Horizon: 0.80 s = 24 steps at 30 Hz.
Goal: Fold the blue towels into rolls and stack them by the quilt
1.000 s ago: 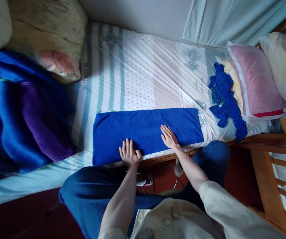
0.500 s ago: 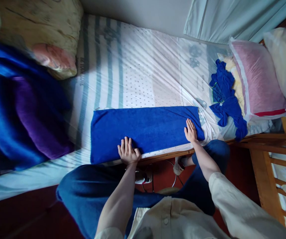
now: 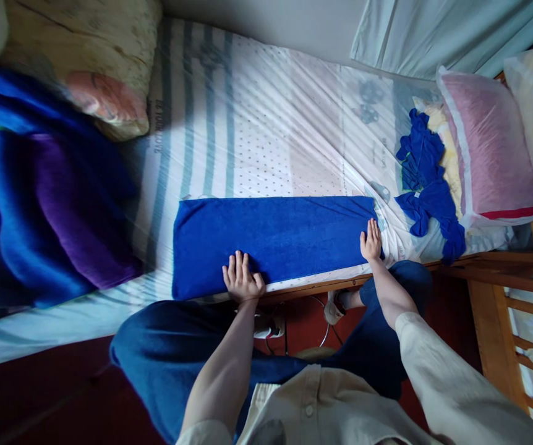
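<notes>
A blue towel [image 3: 285, 232] lies spread as a long flat rectangle along the near edge of the bed, with small creases near its right end. My left hand [image 3: 242, 278] rests palm down on its lower edge, left of the middle, with the fingers spread. Near the towel's right end, my right hand [image 3: 371, 241] lies flat on the cloth, fingers stretched out and fairly close together. Neither hand grips anything.
Crumpled blue cloths [image 3: 426, 179] lie by a pink pillow [image 3: 498, 148] on the right. Blue and purple cloths [image 3: 76, 210] and a large beige bundle [image 3: 85, 49] fill the left. A wooden rail [image 3: 493, 334] stands at lower right.
My right hand has slid right along the towel toward its right end. My left hand stays in about the same place on the towel. The view has shifted slightly.
</notes>
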Each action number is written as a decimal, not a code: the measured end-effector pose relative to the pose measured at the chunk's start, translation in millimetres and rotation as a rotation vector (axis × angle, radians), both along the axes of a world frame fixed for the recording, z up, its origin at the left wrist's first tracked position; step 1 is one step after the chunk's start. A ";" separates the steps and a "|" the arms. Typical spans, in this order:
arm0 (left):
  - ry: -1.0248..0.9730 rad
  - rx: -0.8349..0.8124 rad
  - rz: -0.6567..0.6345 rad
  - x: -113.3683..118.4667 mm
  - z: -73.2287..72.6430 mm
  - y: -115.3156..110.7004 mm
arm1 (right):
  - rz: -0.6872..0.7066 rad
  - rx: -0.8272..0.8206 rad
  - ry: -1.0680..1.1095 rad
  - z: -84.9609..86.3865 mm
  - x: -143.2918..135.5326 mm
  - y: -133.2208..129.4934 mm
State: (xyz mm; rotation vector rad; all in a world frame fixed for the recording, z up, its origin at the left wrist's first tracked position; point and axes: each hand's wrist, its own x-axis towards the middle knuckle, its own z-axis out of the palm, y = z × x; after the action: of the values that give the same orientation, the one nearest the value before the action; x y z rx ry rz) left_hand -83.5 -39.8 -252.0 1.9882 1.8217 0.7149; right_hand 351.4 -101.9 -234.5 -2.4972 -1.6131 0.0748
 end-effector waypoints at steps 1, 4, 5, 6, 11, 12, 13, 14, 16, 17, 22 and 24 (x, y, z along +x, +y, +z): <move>-0.003 0.003 0.003 0.2 -0.4 0.0 | -0.011 -0.002 0.002 -0.4 1.9 0.9; -0.010 0.015 -0.003 1.0 -1.9 0.2 | -0.069 -0.001 0.024 1.4 4.1 7.3; -0.013 0.021 -0.007 1.2 -2.4 0.4 | -0.106 0.005 0.033 2.9 0.4 11.0; -0.016 0.029 -0.011 1.3 -3.0 0.7 | -0.148 0.017 0.041 4.5 -7.3 15.2; -0.020 0.047 -0.018 1.4 -6.0 3.4 | -0.159 0.113 0.062 6.5 -120.4 31.1; -0.020 0.047 -0.016 1.6 -6.5 3.9 | -0.105 0.118 0.072 4.7 -151.9 31.4; -0.019 0.048 -0.013 1.8 -6.9 4.2 | -0.047 0.114 0.084 2.3 -182.1 31.0; -0.017 0.050 -0.011 2.1 -7.2 4.5 | 0.009 0.104 0.099 -0.3 -208.8 30.3; -0.005 0.053 -0.005 2.7 -6.9 4.8 | 0.083 0.075 0.127 -5.1 -246.9 29.1; 0.004 0.050 -0.003 3.1 -6.3 4.9 | 0.100 0.064 0.140 -6.8 -257.4 29.0; 0.031 -0.016 -0.006 4.4 -0.2 5.7 | 0.076 0.085 0.216 -8.9 -260.1 33.6; 0.025 -0.040 -0.012 3.7 2.3 6.5 | 0.068 0.107 0.250 -8.9 -258.0 34.9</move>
State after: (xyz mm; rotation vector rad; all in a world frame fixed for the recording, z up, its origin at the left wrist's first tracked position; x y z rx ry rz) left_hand -79.8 -33.3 -249.7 1.9894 1.8220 0.6483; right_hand 93.4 -67.0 -243.4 -2.2511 -1.5556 0.2890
